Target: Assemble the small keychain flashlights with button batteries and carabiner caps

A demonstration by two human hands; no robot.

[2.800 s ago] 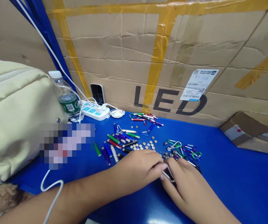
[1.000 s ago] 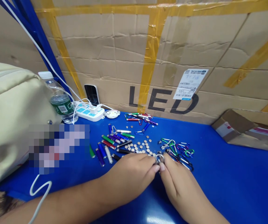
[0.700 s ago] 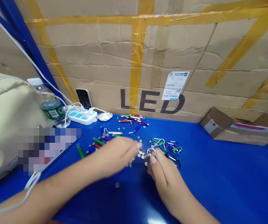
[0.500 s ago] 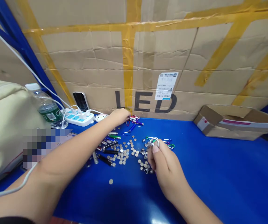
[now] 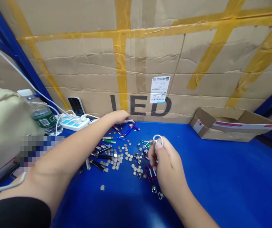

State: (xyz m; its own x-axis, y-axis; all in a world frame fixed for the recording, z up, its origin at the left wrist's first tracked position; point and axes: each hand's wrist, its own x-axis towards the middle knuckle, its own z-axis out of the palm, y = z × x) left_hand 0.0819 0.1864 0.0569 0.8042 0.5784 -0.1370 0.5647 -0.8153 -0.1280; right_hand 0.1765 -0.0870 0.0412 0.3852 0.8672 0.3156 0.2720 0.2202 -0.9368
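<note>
My left hand (image 5: 121, 117) reaches to the back of the blue table, fingers closed at the end of a small silver tube (image 5: 131, 121). Blue and purple penlight-like tubes (image 5: 127, 131) with clips lie just below it. My right hand (image 5: 168, 158) pinches a silver carabiner (image 5: 158, 136) between thumb and curled fingers, its loop upward and a metal end piece pointing left. Near that hand are small metal caps (image 5: 139, 155), a green carabiner (image 5: 145, 142) and a purple carabiner (image 5: 150, 174). Round button cells (image 5: 117, 160) are scattered between the hands.
Black tubes (image 5: 104, 156) and a green tube (image 5: 108, 141) lie near my left forearm. At the left stand a power strip (image 5: 75, 123), a phone (image 5: 76, 106), a water bottle (image 5: 43, 117) and a beige bag (image 5: 5, 123). An open cardboard box (image 5: 231, 126) sits back right.
The view has shifted slightly, so the scene sits further left. A silver tube now shows at my left fingertips. The purple carabiner and loose caps beside my right hand have come into view.
</note>
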